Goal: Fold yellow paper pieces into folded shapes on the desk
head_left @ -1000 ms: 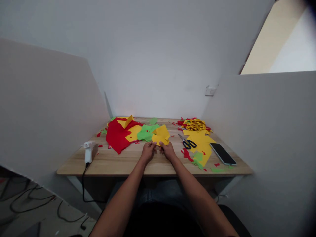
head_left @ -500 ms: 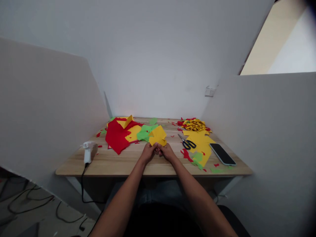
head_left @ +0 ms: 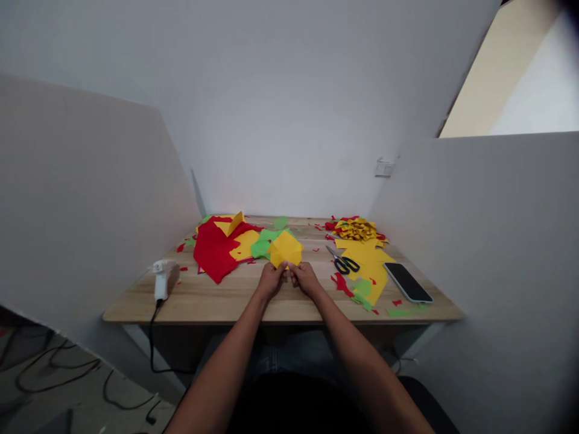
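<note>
A small yellow sheet, paper or felt, is pinched along its near edge by both hands above the middle of the table. My left hand grips its lower left side, and my right hand its lower right side, the thumbs close together. Behind the sheet lies a green piece, partly covered by it. Further left is a large red sheet with yellow pieces around it. Scissors with dark handles rest to the right of my right hand.
A white glue gun with a black cord stands at the table's left. At the right lie large yellow sheets, a ruffled yellow bundle, and a phone near the edge. Red and green scraps are scattered about. White partitions flank the table.
The yellow sheet has turned and spread flatter, and now faces me more squarely. My hands have drawn slightly apart, with the thumbs on its near edge.
</note>
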Available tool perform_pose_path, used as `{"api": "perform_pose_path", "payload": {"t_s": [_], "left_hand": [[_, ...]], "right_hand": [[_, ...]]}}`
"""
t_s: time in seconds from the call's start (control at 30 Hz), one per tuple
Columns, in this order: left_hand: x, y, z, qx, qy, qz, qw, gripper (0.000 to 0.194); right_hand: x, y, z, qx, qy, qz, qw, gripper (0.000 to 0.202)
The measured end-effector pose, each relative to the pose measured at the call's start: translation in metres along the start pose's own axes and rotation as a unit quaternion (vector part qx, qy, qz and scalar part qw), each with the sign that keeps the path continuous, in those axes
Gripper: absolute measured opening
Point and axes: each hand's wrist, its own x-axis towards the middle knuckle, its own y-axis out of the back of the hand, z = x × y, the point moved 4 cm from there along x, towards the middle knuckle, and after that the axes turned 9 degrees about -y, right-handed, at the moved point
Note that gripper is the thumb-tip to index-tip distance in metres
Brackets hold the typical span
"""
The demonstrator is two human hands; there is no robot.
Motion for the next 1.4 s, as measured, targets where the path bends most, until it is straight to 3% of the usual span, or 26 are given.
{"api": "perform_pose_path", "payload": {"t_s": [0.17,0.5,0.63,0.87,1.0,1.07,1.17,1.2,1.3,1.4], "left_hand": [[-0.001,-0.016,-0.006,-0.13,0.008,-0.106,0.986,0.042],[-0.002,-0.011,-0.004,-0.163,0.027,-0.092,0.982,0.041],[-0.002,-0.011,-0.004,-0.131,0.015,-0.105,0.986,0.046],[-0.002,-0.008,-0.007,-0.117,0.027,-0.078,0.99,0.048],[-0.001,-0.006,-0.01,-0.078,0.025,-0.037,0.996,0.043],[0.0,0.0,-0.007,-0.05,0.004,0.024,0.998,0.032],[-0.002,0.012,0.007,0.058,-0.082,0.14,0.985,0.056],[-0.003,0.014,0.014,0.113,-0.122,0.156,0.974,0.062],[-0.008,0.005,0.031,0.254,-0.206,0.093,0.941,0.056],[-0.011,-0.004,0.035,0.296,-0.213,0.017,0.931,0.032]], "right_hand": [[0.0,0.002,-0.005,0.007,0.019,-0.003,1.0,0.052],[-0.004,-0.006,-0.003,0.035,0.012,-0.042,0.998,0.056],[-0.003,-0.004,-0.004,0.041,0.016,-0.029,0.999,0.053],[-0.002,0.001,-0.002,0.006,0.005,0.008,1.0,0.053],[-0.003,0.001,-0.005,0.018,0.01,0.015,1.0,0.054],[-0.002,0.004,-0.005,0.028,0.009,0.045,0.999,0.054],[-0.001,0.01,-0.003,0.032,0.004,0.101,0.994,0.054],[0.0,0.011,-0.003,0.032,0.003,0.112,0.993,0.054],[0.0,0.009,-0.001,0.023,0.002,0.087,0.996,0.054],[-0.001,0.002,0.001,0.016,-0.002,0.021,1.0,0.053]]}}
